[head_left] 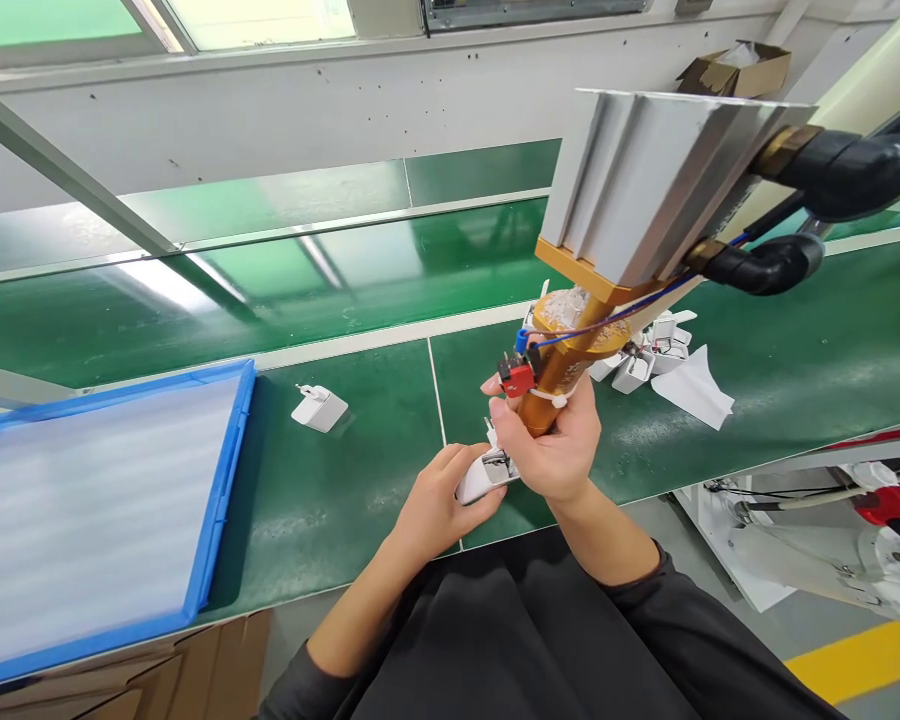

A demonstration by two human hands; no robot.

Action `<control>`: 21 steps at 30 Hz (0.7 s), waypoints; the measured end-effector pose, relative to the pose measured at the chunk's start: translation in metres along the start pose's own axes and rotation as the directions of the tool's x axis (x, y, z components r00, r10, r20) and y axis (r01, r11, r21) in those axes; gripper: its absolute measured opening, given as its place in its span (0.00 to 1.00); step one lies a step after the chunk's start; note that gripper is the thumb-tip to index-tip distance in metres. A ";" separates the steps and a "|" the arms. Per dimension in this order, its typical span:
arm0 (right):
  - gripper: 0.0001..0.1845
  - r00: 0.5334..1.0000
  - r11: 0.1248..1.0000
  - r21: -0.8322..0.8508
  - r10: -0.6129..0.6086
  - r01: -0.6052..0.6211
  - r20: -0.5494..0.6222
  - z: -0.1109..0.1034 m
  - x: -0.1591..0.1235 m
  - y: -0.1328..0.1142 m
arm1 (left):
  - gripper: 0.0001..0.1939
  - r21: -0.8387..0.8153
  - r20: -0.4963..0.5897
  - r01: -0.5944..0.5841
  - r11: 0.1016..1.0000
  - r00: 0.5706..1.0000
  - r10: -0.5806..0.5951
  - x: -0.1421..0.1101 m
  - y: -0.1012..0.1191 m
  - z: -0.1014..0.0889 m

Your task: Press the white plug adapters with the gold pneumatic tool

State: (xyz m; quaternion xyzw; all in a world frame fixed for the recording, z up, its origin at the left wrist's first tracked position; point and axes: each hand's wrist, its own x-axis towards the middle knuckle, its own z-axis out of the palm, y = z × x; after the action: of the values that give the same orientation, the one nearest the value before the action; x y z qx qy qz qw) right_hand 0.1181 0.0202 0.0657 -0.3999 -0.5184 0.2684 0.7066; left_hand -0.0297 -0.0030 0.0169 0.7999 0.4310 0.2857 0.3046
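Observation:
My left hand (439, 505) holds a white plug charger housing (482, 480) low over the bench, fingers on both sides. The housing's end is open, with dark wires showing inside. My right hand (562, 455) is wrapped round the gold barrel of a dispensing gun (634, 190). A red switch (518, 380) is strapped to that barrel near my fingers, and blue and brown wires run up from it. White residue coats the gold collar. The gun's tip is hidden behind my right hand, close to the housing, and I cannot tell whether they touch.
One white plug charger (319, 408) lies left on the green bench (375, 470). A blue tray (217, 500) lined with white sheet stands further left. Behind the gun sit several open white housings (634, 372) and a white paper piece (696, 388). Black hoses (855, 175) trail right.

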 end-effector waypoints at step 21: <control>0.21 0.999 0.999 -0.021 -0.049 0.050 0.012 0.006 0.001 -0.014 | 0.28 -0.348 -0.081 0.137 0.927 0.981 -0.176 0.004 0.003 0.058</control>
State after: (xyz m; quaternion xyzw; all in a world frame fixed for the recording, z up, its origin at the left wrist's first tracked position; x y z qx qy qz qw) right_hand 0.1123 0.0150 0.0785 -0.3929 -0.5350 0.2476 0.7058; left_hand 0.0156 -0.0150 -0.0175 0.6810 0.4537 0.3747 0.4358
